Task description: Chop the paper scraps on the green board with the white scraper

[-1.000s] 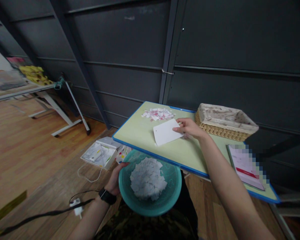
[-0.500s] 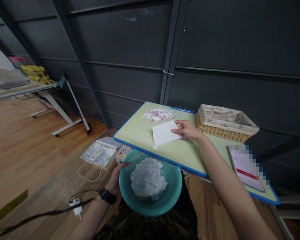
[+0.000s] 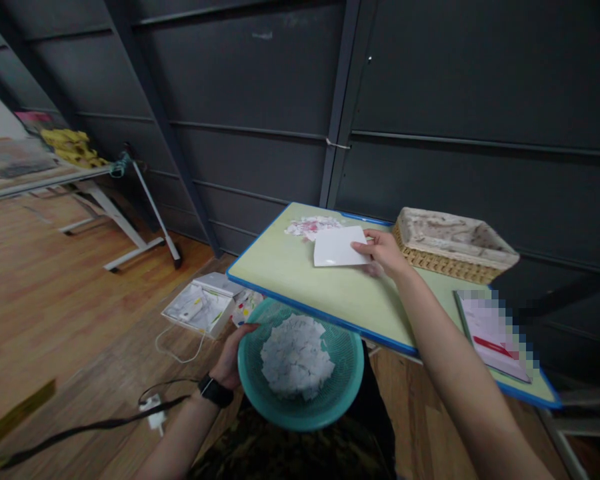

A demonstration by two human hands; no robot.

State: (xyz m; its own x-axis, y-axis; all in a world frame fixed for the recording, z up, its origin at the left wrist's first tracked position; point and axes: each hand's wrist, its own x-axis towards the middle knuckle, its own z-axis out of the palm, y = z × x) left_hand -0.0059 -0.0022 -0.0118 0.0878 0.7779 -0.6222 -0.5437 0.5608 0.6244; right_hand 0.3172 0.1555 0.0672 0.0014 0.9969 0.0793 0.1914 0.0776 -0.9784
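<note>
With its thumb over the rim, my left hand point(image 3: 234, 353) grips a teal plastic colander point(image 3: 347, 390) below the table's front edge. Many torn pieces of white paper point(image 3: 297, 357) lie heaped inside it. My right hand point(image 3: 384, 252) is closed on the right edge of a white card point(image 3: 337, 248), held tilted above the pale green tabletop point(image 3: 275, 260). Behind the card, partly covered by it, lies a pile of white and pink paper scraps point(image 3: 307, 227).
A lined wicker basket point(image 3: 450, 257) stands at the table's back right. A clipboard with papers point(image 3: 495, 343) lies at the right end. On the floor at left are an open white box point(image 3: 200, 310), a power plug point(image 3: 154, 412) and cables. A dark panelled wall point(image 3: 250, 100) rises behind.
My right hand has moved the white card up and toward the back, and it now overlaps the scrap pile. A small white bit near the card's lower corner is gone from the tabletop.
</note>
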